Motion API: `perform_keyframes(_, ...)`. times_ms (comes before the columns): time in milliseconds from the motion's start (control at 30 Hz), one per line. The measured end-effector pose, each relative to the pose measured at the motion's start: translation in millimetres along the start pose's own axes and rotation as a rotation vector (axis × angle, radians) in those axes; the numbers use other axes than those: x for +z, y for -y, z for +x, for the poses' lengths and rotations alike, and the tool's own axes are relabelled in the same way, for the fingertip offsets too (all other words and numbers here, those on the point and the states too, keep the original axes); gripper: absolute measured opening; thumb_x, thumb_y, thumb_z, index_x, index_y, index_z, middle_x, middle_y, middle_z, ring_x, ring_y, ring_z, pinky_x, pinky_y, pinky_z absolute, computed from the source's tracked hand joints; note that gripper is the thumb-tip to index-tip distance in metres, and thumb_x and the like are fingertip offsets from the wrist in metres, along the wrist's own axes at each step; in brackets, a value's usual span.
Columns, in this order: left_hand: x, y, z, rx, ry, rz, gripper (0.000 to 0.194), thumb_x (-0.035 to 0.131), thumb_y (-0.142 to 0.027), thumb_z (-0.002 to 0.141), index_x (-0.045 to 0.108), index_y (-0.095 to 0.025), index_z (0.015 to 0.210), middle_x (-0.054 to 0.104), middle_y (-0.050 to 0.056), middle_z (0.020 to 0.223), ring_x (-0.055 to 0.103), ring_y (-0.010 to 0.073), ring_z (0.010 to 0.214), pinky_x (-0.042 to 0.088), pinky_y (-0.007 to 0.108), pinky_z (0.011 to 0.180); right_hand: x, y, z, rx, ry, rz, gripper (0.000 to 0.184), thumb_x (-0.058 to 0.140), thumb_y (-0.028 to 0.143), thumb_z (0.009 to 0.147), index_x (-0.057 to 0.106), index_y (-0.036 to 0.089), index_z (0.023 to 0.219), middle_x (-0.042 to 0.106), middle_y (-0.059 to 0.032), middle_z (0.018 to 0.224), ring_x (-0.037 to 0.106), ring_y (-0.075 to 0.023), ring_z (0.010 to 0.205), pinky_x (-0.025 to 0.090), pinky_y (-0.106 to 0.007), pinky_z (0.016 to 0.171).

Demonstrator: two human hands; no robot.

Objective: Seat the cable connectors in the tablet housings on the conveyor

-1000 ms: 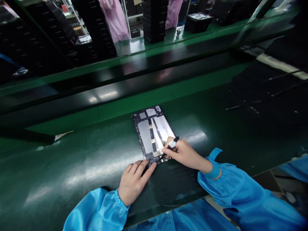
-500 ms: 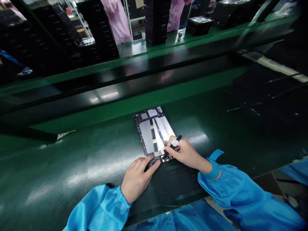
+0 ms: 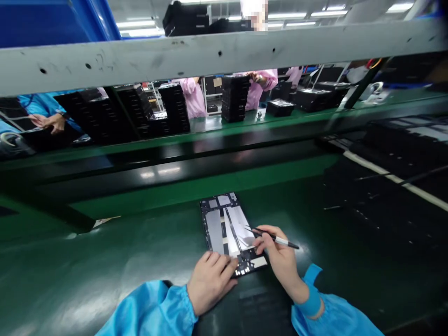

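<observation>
A tablet's open back frame (image 3: 215, 231) lies flat on the green belt, with dark edges, silver panels and thin strips. My left hand (image 3: 210, 282) rests with curved fingers on its near left edge. My right hand (image 3: 278, 256) hovers at the frame's near right side and is shut on a slim black-and-white pen-shaped pick (image 3: 280, 239). The thin metal tip of the pick points left, over the silver panel. I cannot tell whether the tip touches the panel.
A grey metal beam (image 3: 210, 51) crosses the top of the view. Beyond it lie a second green belt (image 3: 224, 126), stacks of black trays (image 3: 234, 98) and co-workers in pink smocks (image 3: 194, 100). A blue-sleeved hand (image 3: 52, 122) is at far left.
The view has tilted upward and shows more of the room. My right hand has lifted off the frame's corner, and the pick now lies more level, pointing left.
</observation>
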State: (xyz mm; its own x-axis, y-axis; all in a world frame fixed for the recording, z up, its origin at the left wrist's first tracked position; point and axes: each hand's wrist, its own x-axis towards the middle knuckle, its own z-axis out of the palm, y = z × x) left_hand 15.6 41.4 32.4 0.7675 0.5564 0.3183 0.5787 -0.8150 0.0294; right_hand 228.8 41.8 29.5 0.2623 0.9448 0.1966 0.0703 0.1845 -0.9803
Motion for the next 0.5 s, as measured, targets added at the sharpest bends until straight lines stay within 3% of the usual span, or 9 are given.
perform_keyframes(100, 12.9, 36, 27, -0.209, 0.116, 0.054, 0.037, 0.056, -0.038, 0.090, 0.055, -0.028, 0.126, 0.060, 0.003, 0.106, 0.052, 0.0187, 0.092, 0.043, 0.033, 0.077, -7, -1, 7, -0.160, 0.028, -0.168, 0.020, 0.051, 0.031, 0.096, 0.061, 0.019, 0.107, 0.064, -0.0092, 0.103, 0.066, -0.0145, 0.076, 0.056, -0.024, 0.065)
perform_keyframes(200, 23.9, 98, 59, -0.365, 0.087, 0.113, 0.036, 0.052, -0.033, 0.093, 0.055, -0.027, 0.129, 0.058, 0.007, 0.112, 0.051, 0.0217, 0.102, 0.043, 0.036, 0.084, -8, -8, 12, -0.384, 0.176, -0.435, 0.019, 0.050, 0.021, 0.094, 0.064, 0.021, 0.107, 0.061, -0.0096, 0.110, 0.062, -0.0200, 0.102, 0.055, -0.030, 0.084)
perform_keyframes(267, 30.2, 139, 79, -0.471, 0.044, 0.144, 0.036, 0.050, -0.027, 0.093, 0.056, -0.023, 0.128, 0.058, 0.009, 0.115, 0.050, 0.0238, 0.105, 0.044, 0.038, 0.087, -6, -20, 13, -0.484, 0.273, -0.628, 0.028, 0.046, 0.009, 0.089, 0.066, 0.021, 0.105, 0.063, -0.0097, 0.109, 0.062, -0.0210, 0.101, 0.055, -0.032, 0.085)
perform_keyframes(333, 33.2, 166, 93, -0.563, -0.004, 0.165, 0.036, 0.047, -0.015, 0.091, 0.058, -0.018, 0.126, 0.057, 0.012, 0.118, 0.051, 0.0243, 0.107, 0.045, 0.040, 0.089, -5, -37, 10, -0.495, 0.334, -0.814, 0.047, 0.039, -0.005, 0.073, 0.067, 0.020, 0.102, 0.063, -0.0097, 0.112, 0.063, -0.0226, 0.101, 0.056, -0.035, 0.083)
perform_keyframes(433, 19.3, 174, 98, -0.612, -0.073, 0.176, 0.037, 0.051, -0.011, 0.087, 0.059, -0.013, 0.123, 0.056, 0.015, 0.122, 0.053, 0.0231, 0.110, 0.047, 0.039, 0.090, -11, -57, 6, -0.515, 0.365, -0.960, 0.064, 0.034, -0.008, 0.061, 0.069, 0.023, 0.105, 0.061, -0.0083, 0.123, 0.061, -0.0252, 0.110, 0.055, -0.041, 0.089)
perform_keyframes(500, -10.9, 163, 88, -0.570, -0.116, 0.177, 0.040, 0.058, -0.019, 0.086, 0.057, -0.015, 0.125, 0.057, 0.012, 0.123, 0.054, 0.0204, 0.111, 0.048, 0.035, 0.092, -24, -59, 9, -0.553, 0.368, -0.928, 0.079, 0.036, -0.005, 0.064, 0.058, 0.031, 0.130, 0.047, -0.0070, 0.142, 0.052, -0.0274, 0.124, 0.054, -0.042, 0.093)
